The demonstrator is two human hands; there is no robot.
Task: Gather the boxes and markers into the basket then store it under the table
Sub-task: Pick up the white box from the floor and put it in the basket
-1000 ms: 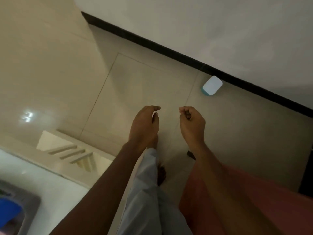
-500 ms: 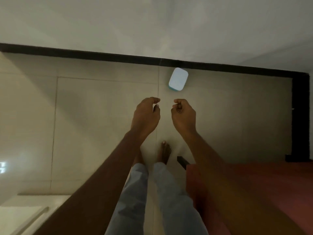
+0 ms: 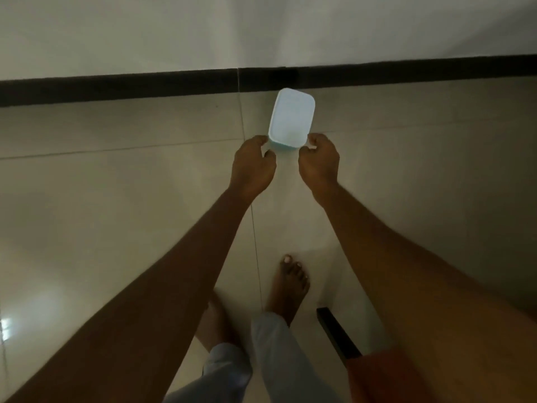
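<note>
A pale blue box with a white lid and rounded corners (image 3: 292, 117) stands on the tiled floor, close to the black skirting of the wall. My left hand (image 3: 252, 167) is at its near left corner and my right hand (image 3: 319, 161) at its near right corner. Both hands have curled fingers, with index and thumb apart. The fingertips are right at the box's near end, and the box rests on the floor. No basket and no markers are in view.
A white wall with a black skirting strip (image 3: 145, 87) runs across the top. My bare feet (image 3: 290, 283) stand on the pale tiles. A dark bar (image 3: 337, 333) and an orange-red cloth (image 3: 386, 376) lie at the lower right.
The view has closed in on the box. Both hands have reached forward from loosely closed in mid-air to either side of the box's near end.
</note>
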